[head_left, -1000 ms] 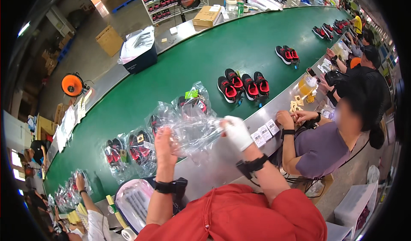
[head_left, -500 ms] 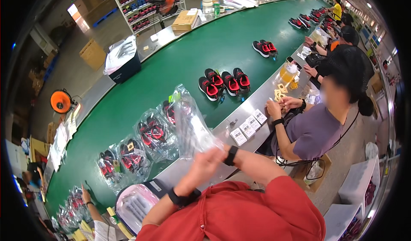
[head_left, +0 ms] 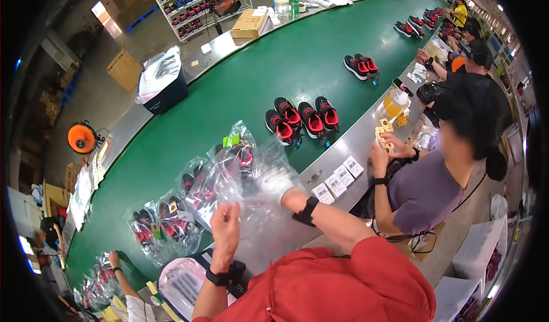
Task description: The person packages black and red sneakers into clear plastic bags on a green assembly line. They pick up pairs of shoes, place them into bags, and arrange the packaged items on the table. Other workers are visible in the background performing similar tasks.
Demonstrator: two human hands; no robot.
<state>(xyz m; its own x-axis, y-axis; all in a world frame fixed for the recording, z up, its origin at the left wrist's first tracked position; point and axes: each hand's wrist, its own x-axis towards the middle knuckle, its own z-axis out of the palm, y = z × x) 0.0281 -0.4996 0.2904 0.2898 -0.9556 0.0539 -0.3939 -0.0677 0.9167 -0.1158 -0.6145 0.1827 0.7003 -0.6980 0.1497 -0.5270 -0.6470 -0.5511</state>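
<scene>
My left hand [head_left: 225, 230] is raised at the near edge of the belt, fingers curled closed beside loose clear film; whether film is pinched in them is hidden. To its right my right hand [head_left: 278, 186] reaches into or behind a clear plastic bag [head_left: 266, 162]; film and motion smear its fingers. Just beyond lies a bagged pair of black and red sneakers [head_left: 245, 156] with a bright green tag [head_left: 231, 140]. Left of it are more bagged sneakers [head_left: 171, 216]. Two unbagged pairs of sneakers [head_left: 310, 119] stand farther right on the green belt.
The green conveyor belt [head_left: 223, 87] has a metal rim [head_left: 311, 176] bearing several white labels [head_left: 338, 180]. A tray of clear bags [head_left: 182, 276] sits by my left forearm. A co-worker in purple [head_left: 420, 185] sits at right, and a dark bin [head_left: 166, 93] stands across the belt.
My hands, together before, have parted: the left moved left and the right went forward into the film. The plastic bag dropped lower over the belt, beside the green-tagged pair.
</scene>
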